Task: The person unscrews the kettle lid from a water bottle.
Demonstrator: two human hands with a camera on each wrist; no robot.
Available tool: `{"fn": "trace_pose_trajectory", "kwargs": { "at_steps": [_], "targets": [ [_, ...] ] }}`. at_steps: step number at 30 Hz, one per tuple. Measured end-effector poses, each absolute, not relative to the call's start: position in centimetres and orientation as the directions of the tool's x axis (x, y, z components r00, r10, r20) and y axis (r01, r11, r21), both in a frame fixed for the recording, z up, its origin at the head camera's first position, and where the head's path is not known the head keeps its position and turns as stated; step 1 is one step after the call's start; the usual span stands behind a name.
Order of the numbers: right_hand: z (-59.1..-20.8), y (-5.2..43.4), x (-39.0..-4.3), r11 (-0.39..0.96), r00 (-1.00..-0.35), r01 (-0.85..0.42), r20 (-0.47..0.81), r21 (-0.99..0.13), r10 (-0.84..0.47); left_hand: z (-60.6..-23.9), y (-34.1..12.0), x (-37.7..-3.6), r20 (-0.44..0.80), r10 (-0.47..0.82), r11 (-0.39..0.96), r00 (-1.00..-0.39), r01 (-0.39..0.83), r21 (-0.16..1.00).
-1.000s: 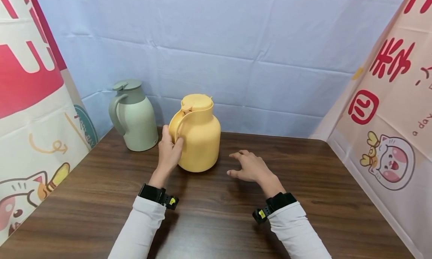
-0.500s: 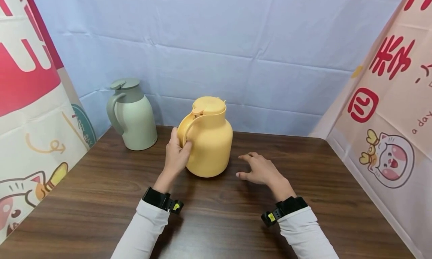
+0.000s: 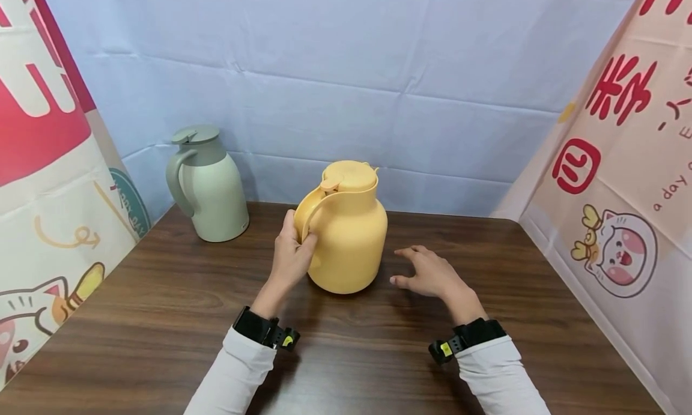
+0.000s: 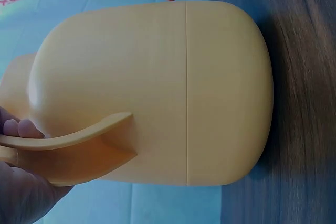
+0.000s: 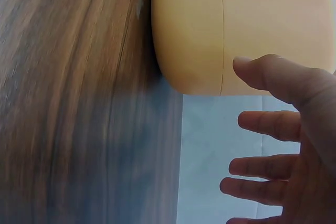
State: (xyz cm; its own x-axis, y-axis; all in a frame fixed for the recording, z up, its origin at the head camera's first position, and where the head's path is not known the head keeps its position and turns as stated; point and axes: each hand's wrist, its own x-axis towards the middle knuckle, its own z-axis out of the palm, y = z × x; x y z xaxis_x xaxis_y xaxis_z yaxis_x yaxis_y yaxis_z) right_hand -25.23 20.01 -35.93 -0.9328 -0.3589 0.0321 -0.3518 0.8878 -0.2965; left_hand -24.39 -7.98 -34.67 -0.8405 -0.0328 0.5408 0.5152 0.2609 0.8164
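Observation:
A yellow jug (image 3: 348,232) with a lid and curved handle stands upright on the dark wooden table (image 3: 351,355), near the middle. My left hand (image 3: 291,260) grips its handle (image 4: 63,142), fingers curled round it. The jug's rounded body (image 4: 173,93) fills the left wrist view. My right hand (image 3: 429,274) hovers just right of the jug with fingers spread and relaxed, holding nothing. In the right wrist view those fingers (image 5: 273,119) are apart from the jug's base (image 5: 210,35).
A pale green jug (image 3: 205,184) stands at the back left corner of the table. Blue cloth (image 3: 346,90) hangs behind, and printed cartoon cloths close in the left (image 3: 48,181) and right (image 3: 622,193) sides.
My left hand has moved the yellow jug to the right and a little nearer. My right hand has drifted right, keeping beside it.

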Motion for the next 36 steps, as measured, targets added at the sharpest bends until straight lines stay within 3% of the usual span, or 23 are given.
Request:
{"fn": "trace_pose_trajectory", "kwargs": {
  "at_steps": [16, 36],
  "targets": [
    [-35.8, 22.1, -24.6, 0.89, -0.942, -0.324, 0.021, -0.32, -0.335, -34.9, -7.3, -22.5, 0.536, 0.047, 0.229, -0.843, 0.531, 0.816],
    [-34.6, 23.0, -24.7, 0.865, -0.93, -0.362, 0.07, -0.348, -0.361, -34.8, -6.8, -22.8, 0.51, 0.083, 0.215, -0.856, 0.515, 0.829]
  ]
}}
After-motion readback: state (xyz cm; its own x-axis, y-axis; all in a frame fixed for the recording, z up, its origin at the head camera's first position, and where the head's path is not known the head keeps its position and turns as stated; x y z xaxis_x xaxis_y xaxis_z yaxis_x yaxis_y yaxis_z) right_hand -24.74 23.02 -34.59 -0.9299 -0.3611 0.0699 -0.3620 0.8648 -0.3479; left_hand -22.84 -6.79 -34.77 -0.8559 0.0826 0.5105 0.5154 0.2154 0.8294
